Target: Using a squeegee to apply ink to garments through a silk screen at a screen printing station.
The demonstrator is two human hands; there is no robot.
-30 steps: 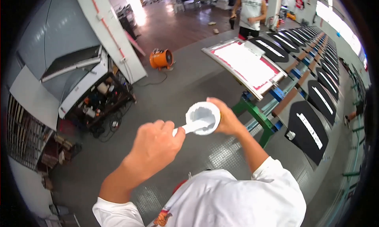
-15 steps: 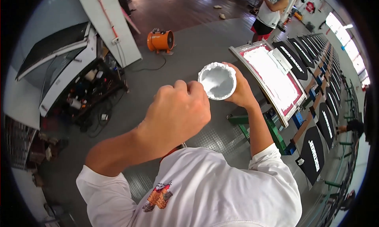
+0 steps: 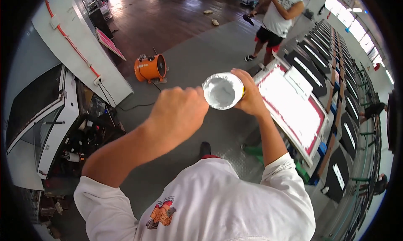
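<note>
My right hand [image 3: 250, 94] wraps round the right side of a white tub [image 3: 228, 106], whose open mouth faces up at me. Thick white paste or ink coats its inner wall and smears its rim. Against the tub's left rim, my left hand [image 3: 179, 114] is closed in a fist, knuckles up. Whatever that fist grips is hidden behind the fingers. Right of the tub lies a screen-printing frame [image 3: 310, 158] with a red border, its mesh covered in white ink. A pale squeegee-like block [image 3: 299, 82] rests across its upper part.
Black printed panels [image 3: 336, 174] line a long bench at the right. Beyond the frame stands another person [image 3: 279, 20] in a white sleeveless top. An orange blower [image 3: 150, 68] sits on the floor, its cable trailing. A pillar [image 3: 79, 44] and a cluttered cart [image 3: 84, 144] are at left.
The view has shifted, bringing the pillar and more far floor into sight. Both hands and the tub sit slightly further left in the picture. The other person has lowered one arm, holding something dark.
</note>
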